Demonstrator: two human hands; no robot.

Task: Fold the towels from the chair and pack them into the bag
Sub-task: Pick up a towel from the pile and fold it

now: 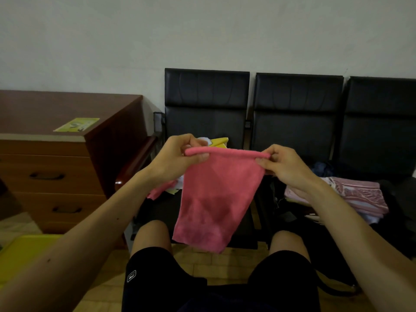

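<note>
No clear bag here tbh: there's some dark floppy stuff (281,199) on the middle chair (297,104) that could be one, but it's too dark to tell, and I can't see inside it. On that same seat sits a folded stack (360,194) of pink-and-white striped towels, partly behind the right forearm. The desk (67,104) off to the left has its drawers (49,174) shut, so no idea about the contents. Both hands are up in front of the chest, set apart from each other. The left hand (177,158) pinches one top corner of the pink towel (216,194) and the right hand (286,165) pinches the other, thumbs toward the camera. The towel's top edge is pulled straight between them and looks doubled over, and the rest hangs down between the knees without touching anything. Behind it, on the left chair (207,97), there's a heap of loose towels (216,141), yellow, white and pink, mostly hidden by the left hand and the hanging towel. A yellow thing (24,251) at the bottom left is cut off by the edge and the left arm, so I can't say what it is.
</note>
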